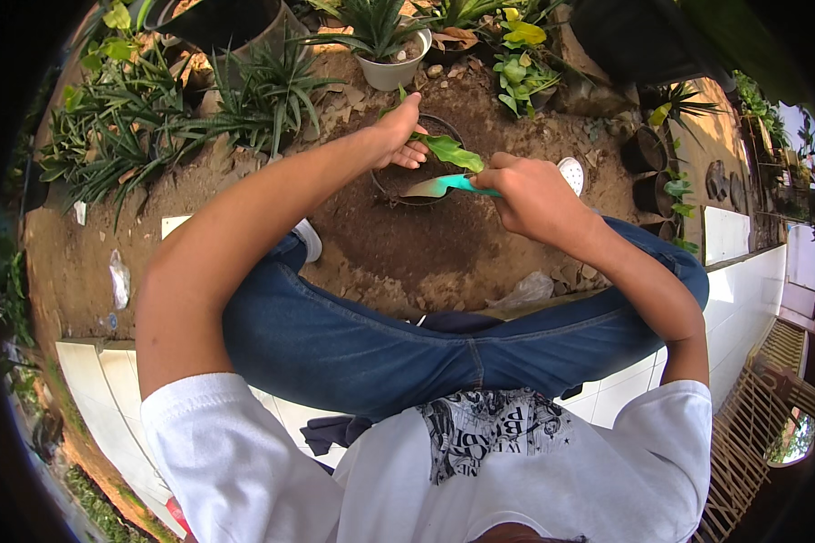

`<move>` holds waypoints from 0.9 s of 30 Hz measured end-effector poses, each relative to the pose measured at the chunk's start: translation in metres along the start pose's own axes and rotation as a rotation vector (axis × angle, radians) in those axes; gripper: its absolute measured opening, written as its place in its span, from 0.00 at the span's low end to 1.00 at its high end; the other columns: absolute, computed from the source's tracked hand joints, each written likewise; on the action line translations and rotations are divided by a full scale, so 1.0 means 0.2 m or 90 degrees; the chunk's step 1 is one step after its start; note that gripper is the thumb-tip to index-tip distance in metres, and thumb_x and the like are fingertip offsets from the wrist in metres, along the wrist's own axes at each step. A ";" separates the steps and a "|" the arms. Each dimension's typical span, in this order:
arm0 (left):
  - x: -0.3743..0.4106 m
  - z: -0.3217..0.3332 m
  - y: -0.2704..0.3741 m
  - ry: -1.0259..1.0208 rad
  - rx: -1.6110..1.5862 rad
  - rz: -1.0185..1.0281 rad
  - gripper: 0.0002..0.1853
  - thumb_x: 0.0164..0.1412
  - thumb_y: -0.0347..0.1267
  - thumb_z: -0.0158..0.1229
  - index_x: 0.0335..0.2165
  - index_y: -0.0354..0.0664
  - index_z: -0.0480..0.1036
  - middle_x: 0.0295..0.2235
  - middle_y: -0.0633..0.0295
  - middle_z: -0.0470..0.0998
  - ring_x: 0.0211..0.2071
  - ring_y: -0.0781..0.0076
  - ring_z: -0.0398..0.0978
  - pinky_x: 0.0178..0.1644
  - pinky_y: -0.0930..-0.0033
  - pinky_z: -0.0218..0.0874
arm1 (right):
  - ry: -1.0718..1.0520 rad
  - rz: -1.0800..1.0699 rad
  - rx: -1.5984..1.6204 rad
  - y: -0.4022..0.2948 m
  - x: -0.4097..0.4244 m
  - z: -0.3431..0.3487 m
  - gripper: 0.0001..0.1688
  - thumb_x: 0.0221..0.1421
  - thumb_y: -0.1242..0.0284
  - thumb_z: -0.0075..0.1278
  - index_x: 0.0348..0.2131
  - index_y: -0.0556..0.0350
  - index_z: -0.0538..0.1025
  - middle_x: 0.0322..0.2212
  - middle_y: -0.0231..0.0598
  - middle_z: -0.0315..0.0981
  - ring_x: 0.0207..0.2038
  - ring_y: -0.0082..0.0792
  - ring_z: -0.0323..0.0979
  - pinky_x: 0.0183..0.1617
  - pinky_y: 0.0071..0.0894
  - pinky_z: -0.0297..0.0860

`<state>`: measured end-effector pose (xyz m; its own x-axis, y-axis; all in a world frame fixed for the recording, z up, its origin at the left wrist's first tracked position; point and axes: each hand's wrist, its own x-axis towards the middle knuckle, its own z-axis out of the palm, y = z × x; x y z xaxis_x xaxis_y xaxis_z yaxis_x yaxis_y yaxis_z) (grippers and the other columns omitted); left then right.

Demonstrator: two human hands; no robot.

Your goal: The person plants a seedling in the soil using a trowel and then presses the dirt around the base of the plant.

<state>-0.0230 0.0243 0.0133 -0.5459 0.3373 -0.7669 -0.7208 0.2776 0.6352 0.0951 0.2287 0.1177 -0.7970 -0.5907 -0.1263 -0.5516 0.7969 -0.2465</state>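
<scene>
A round plant pot [378, 186] filled with dark soil stands on the ground between my feet. My left hand [402, 136] reaches over its far left rim, palm turned toward the pot and fingers spread beside a leafy green plant [451, 151]. Whether the fingers touch the stem is hidden. My right hand [519, 193] is closed around the turquoise handle of a hand trowel [441, 184], at the right of the pot. The trowel's soil-covered blade points left, over the soil at the near side of the pot. One broad leaf reaches close to my right hand's fingers.
A white pot [388, 71] with a spiky plant stands just beyond. Spiky plants [265, 102] crowd the left, a leafy plant [516, 78] the far right. Several dark pots [645, 149] line the right side. Clear plastic [526, 290] lies near my knees.
</scene>
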 end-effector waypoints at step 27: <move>0.04 -0.01 -0.02 0.013 0.038 0.014 0.37 0.64 0.62 0.33 0.41 0.34 0.66 0.30 0.52 0.75 0.23 0.71 0.71 0.27 0.68 0.70 | -0.034 0.128 0.212 0.13 -0.04 0.26 0.13 0.57 0.67 0.53 0.40 0.49 0.81 0.21 0.46 0.75 0.25 0.47 0.74 0.31 0.45 0.67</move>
<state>-0.0256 0.0250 0.0050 -0.5708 0.3253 -0.7539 -0.6819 0.3237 0.6559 0.0990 0.2478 0.0623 -0.8621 -0.4395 -0.2522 -0.2682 0.8180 -0.5089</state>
